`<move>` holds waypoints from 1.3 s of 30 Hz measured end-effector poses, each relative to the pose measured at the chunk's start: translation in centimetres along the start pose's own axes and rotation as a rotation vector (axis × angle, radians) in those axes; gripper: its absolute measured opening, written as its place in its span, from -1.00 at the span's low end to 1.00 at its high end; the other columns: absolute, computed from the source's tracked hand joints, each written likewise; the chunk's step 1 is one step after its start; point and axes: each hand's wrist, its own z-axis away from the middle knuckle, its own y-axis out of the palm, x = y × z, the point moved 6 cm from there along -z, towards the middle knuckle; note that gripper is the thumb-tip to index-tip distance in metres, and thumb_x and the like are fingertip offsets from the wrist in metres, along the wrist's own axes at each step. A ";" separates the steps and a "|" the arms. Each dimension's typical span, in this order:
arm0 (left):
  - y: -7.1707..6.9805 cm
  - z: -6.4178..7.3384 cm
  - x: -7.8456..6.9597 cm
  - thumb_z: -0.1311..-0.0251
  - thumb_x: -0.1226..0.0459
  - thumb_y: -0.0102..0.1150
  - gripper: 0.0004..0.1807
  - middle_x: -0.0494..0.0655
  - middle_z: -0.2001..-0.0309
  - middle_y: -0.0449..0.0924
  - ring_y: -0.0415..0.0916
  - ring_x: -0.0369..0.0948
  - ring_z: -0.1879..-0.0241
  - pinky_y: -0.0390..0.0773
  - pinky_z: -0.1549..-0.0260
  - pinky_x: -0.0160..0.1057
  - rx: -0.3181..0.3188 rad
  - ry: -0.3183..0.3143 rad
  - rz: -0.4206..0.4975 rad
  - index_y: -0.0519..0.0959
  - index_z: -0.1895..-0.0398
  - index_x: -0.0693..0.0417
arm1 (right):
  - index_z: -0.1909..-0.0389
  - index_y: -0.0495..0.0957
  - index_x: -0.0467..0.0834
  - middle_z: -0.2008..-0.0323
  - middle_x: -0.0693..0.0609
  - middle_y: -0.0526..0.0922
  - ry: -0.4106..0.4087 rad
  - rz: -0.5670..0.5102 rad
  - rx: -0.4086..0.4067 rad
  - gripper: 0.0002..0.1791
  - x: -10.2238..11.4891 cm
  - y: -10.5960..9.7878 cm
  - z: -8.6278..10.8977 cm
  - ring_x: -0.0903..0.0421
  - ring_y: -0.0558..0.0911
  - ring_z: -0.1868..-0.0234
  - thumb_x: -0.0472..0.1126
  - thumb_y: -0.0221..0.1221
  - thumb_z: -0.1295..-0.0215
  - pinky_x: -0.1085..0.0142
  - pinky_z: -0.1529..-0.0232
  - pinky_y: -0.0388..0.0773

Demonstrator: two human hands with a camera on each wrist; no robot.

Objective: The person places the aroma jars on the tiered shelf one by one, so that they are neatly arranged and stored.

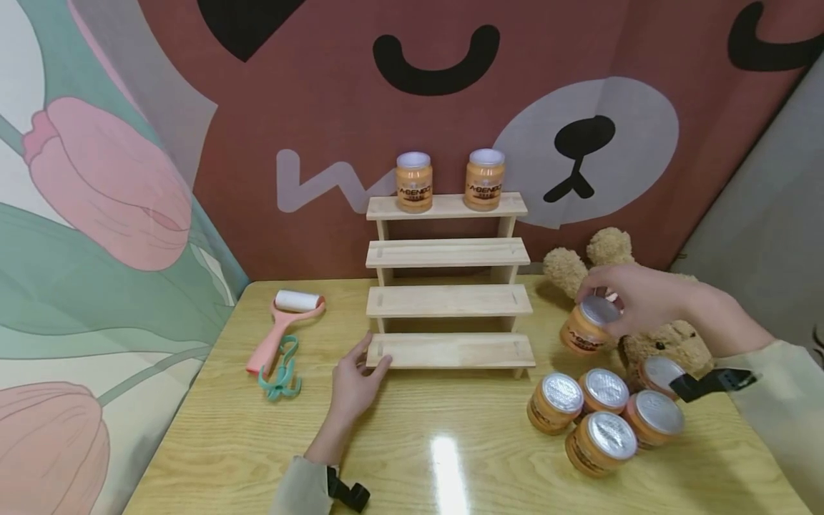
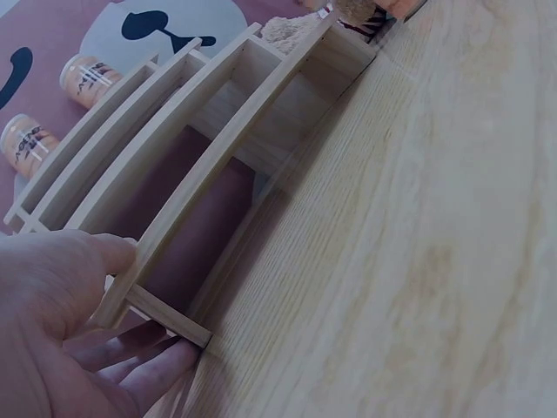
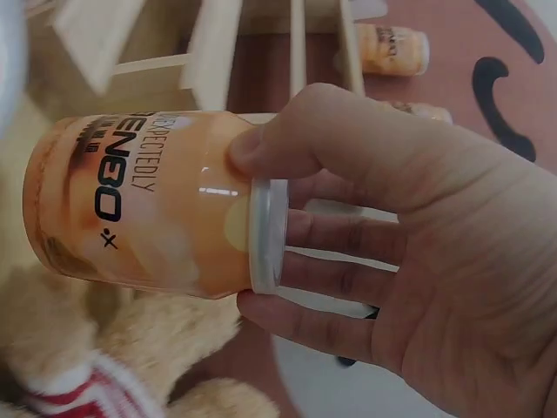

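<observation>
My right hand [image 1: 634, 297] holds an orange-labelled can [image 1: 584, 327] by its silver-lidded end, thumb on one side and fingers on the other. In the right wrist view the can [image 3: 148, 205] shows dark lettering. The left hand [image 1: 356, 383] grips the left end of the lowest step of a wooden tiered shelf [image 1: 450, 350]; the left wrist view shows the thumb on top and fingers beneath. Two similar cans [image 1: 414, 182] stand on the shelf's top step. Several more cans [image 1: 601, 443] stand grouped on the table, right of the shelf.
A plush bear [image 1: 666, 343] lies behind the grouped cans. On the left of the wooden table [image 1: 450, 429] lie a pink lint roller [image 1: 277, 332] and a teal hook-like piece [image 1: 280, 379]. A printed cloth [image 1: 309, 107] hangs behind the table.
</observation>
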 end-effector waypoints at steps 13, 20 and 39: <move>-0.1 0.0 -0.1 -0.42 0.14 0.40 -0.26 0.15 -0.54 0.41 0.59 0.16 -0.34 0.69 -0.25 0.11 -0.003 -0.004 -0.001 0.39 -0.55 0.22 | -0.01 0.69 0.10 0.13 0.20 0.62 -0.085 0.075 -0.068 -0.52 3.1 -4.9 -4.6 0.23 0.51 0.36 -0.21 0.57 -0.04 0.40 0.39 0.52; -0.1 0.0 0.0 -0.41 0.16 0.41 -0.26 0.15 -0.53 0.43 0.61 0.14 -0.31 0.68 -0.26 0.11 -0.005 -0.006 -0.007 0.40 -0.55 0.22 | -0.02 0.69 0.07 0.21 0.17 0.59 -0.172 0.071 -0.112 -0.56 4.9 -6.4 -6.9 0.23 0.49 0.40 -0.22 0.51 -0.08 0.37 0.40 0.48; -0.1 0.0 0.0 -0.40 0.16 0.42 -0.28 0.17 -0.52 0.44 0.59 0.16 -0.31 0.69 -0.25 0.10 -0.010 -0.019 -0.004 0.42 -0.54 0.19 | -0.01 0.74 -0.07 0.10 0.05 0.76 -0.296 0.060 -0.264 -0.57 10.2 -7.7 -15.2 0.08 0.59 0.34 -0.17 0.44 -0.04 0.23 0.31 0.53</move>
